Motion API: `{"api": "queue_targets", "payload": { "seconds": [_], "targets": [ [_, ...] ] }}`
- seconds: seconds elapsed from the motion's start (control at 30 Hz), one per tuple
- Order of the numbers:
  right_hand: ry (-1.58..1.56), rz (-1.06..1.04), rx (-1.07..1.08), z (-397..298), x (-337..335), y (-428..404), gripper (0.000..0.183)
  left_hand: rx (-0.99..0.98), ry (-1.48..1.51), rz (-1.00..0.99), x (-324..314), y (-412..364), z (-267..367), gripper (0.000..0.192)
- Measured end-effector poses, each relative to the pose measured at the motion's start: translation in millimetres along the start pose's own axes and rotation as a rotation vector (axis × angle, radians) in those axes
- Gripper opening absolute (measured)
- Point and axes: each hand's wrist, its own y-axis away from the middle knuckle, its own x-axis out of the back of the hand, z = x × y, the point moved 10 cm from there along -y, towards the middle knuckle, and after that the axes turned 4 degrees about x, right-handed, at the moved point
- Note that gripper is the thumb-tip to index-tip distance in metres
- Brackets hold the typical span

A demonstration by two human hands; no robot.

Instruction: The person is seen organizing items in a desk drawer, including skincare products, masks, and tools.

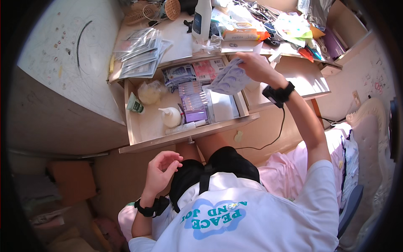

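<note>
My right hand (256, 67) grips the upper edge of a lavender patterned packet (231, 78) and holds it over the right side of a pulled-out drawer (135, 146). My left hand (164, 167) hangs above my lap with its fingers curled and apart, holding nothing. Inside the drawer lie a white pump bottle (172, 117), a green and white tube (135, 103), a knotted plastic bag (151, 92) and a white tube (181, 128). Clear packs of small sticks (192, 96), a purple box (195, 116), blue packets (178, 75) and pink packets (207, 70) are also there.
On the desk, a stack of clear plastic sleeves (141, 55) lies at the left, behind it a woven shoe (141, 12). A white bottle (201, 20), an orange wipes pack (244, 33) and clutter stand farther right. A second open drawer (302, 75) is at the right.
</note>
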Motion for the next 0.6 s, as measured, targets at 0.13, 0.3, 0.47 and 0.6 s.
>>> {"api": "queue_targets", "payload": {
  "seconds": [0.13,0.3,0.47,0.6],
  "targets": [
    [0.096,-0.316,0.104,8,-53,-35,0.026,0.013,0.002,0.008,5,7,-3,0.018],
    [0.094,-0.551,0.117,-4,-89,-61,0.036,0.049,0.013,0.028,16,13,-11,0.017],
    [0.12,-0.624,0.11,14,-140,-64,0.049,0.026,0.045,0.015,10,8,-10,0.017],
    [0.193,-0.598,0.017,29,-166,-56,0.061,0.095,0.053,0.105,13,7,-11,0.015]
  ]
}}
